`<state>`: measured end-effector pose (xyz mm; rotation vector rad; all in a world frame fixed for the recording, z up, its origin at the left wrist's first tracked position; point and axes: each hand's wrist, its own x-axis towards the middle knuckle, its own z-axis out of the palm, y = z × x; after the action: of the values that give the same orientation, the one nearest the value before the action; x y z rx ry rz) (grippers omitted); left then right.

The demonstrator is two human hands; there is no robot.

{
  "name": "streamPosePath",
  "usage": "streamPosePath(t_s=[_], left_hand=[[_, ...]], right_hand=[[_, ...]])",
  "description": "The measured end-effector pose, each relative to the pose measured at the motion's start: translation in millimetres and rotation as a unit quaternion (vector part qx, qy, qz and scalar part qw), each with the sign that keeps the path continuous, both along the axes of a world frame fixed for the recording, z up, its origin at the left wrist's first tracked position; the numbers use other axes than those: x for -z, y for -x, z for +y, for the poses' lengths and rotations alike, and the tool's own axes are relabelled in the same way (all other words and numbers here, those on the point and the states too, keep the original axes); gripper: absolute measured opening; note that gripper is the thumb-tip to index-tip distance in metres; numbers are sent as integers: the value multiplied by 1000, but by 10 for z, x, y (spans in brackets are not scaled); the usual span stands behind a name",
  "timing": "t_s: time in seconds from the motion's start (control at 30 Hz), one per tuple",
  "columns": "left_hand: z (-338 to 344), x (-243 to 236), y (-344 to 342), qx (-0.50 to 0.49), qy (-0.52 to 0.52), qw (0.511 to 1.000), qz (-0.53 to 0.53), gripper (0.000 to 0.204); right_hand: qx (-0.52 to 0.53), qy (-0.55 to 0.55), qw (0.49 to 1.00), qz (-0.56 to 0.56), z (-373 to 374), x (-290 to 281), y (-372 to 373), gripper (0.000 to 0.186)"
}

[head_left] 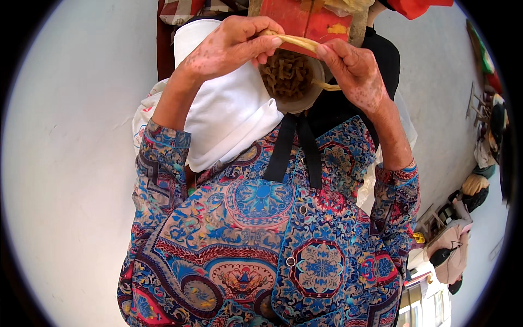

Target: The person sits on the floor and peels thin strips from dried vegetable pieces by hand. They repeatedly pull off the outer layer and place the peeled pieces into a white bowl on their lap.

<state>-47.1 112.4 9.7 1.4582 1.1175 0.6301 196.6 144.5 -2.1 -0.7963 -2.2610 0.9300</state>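
Observation:
A pale yellow, flexible strip [298, 41] is stretched between my two hands above a bowl. My left hand [237, 46] pinches one end between thumb and fingers. At the other end, the thumb and curled fingers of my right hand [351, 71] close on it. Below my right hand a tail of similar yellow strip [328, 86] shows over the bowl's edge; whether it is the same piece I cannot tell. The round whitish bowl [305, 104] holds many brownish, curled pieces [286, 76], and my hands partly cover its far side.
Beyond the bowl stands a red-topped wooden surface [327, 24] with a yellowish bundle [348, 5] on it. White cloth [218, 117] covers my left leg. At the far right, stools [433, 220], bags and clothes line the pale floor [81, 163].

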Motion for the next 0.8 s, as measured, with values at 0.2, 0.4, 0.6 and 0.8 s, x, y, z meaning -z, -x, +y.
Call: streamPosePath(t_s=[0.2, 0.4, 0.6, 0.8], left_hand=[[339, 94, -161, -17, -67, 996, 55, 18], [438, 210, -176, -25, -76, 994, 70, 19], [498, 483, -164, -29, -164, 981, 97, 18], [150, 585, 32, -82, 4, 988, 130, 30]], right_hand=[[54, 33, 998, -17, 255, 290, -79, 22], [73, 75, 993, -51, 339, 349, -93, 25], [80, 123, 988, -54, 369, 488, -93, 27], [83, 92, 992, -3, 153, 451, -139, 31]])
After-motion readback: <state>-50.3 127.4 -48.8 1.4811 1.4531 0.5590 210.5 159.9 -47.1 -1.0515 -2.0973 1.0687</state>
